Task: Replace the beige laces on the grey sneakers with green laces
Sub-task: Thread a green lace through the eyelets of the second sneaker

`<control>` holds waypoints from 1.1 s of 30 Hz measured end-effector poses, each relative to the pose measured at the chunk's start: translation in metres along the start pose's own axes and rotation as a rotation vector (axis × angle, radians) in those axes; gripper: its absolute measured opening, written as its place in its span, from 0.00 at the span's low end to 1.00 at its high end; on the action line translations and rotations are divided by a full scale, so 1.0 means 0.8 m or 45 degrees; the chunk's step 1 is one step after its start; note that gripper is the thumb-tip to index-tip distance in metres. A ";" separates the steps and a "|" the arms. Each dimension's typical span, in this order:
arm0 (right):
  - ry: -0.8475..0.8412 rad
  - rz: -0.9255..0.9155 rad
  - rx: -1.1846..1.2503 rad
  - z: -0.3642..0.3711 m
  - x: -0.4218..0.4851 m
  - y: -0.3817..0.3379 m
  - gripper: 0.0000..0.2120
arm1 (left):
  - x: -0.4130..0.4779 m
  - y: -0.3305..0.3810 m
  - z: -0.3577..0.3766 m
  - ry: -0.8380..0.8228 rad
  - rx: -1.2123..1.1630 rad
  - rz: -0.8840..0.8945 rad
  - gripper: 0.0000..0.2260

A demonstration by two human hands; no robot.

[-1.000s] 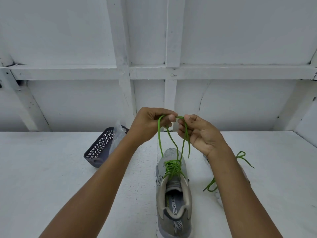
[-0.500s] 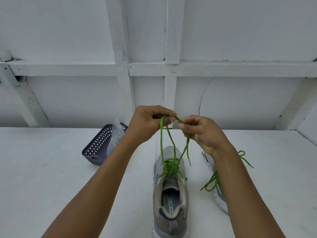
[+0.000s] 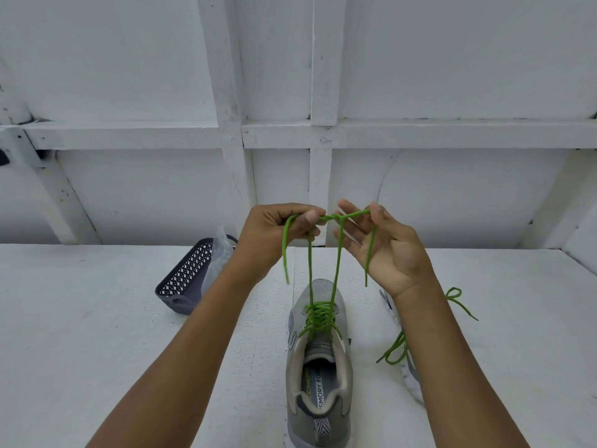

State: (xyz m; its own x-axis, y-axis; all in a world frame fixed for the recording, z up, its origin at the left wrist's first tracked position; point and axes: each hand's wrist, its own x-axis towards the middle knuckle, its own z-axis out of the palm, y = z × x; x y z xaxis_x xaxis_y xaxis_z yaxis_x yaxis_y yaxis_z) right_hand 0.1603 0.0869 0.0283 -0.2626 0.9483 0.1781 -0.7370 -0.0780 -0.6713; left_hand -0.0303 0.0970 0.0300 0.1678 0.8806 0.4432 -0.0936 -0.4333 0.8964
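Green lace [image 3: 319, 318] now crosses itself in a twist between my hands, where half a second ago I only held two strands close. I judge the first knot is started, high above the grey sneaker [image 3: 318, 367] on the table. My left hand [image 3: 277, 234] pinches one strand, fingers curled. My right hand [image 3: 387, 250] has opened, fingers spread, with the lace draped over it.

Your left hand [image 3: 277, 236] pinches the green lace [image 3: 310, 270] above the grey sneaker [image 3: 318, 367]. Two strands rise from the shoe and cross in a twist between your hands. Your right hand [image 3: 391, 253] is spread, palm toward you, and the lace end seems draped over its thumb. The second sneaker [image 3: 412, 379], green-laced, lies partly behind your right forearm.
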 end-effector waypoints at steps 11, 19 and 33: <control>0.347 0.168 -0.935 -0.043 -0.015 0.011 0.11 | -0.012 -0.017 -0.030 0.058 -0.465 -0.746 0.20; -0.332 0.742 -2.063 -0.064 -0.046 0.013 0.04 | -0.056 -0.065 -0.077 -0.639 0.846 -1.138 0.18; -0.389 0.660 -1.751 -0.085 -0.047 0.036 0.05 | -0.076 -0.058 -0.038 -0.879 0.872 -0.582 0.10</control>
State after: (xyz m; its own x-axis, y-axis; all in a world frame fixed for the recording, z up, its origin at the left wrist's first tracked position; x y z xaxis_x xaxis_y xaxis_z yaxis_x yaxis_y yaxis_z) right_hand 0.1914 0.0698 -0.0467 -0.5484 0.7942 -0.2618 0.5749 0.1307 -0.8077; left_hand -0.0657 0.0696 -0.0390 0.5858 0.7805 -0.2183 0.6525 -0.2944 0.6983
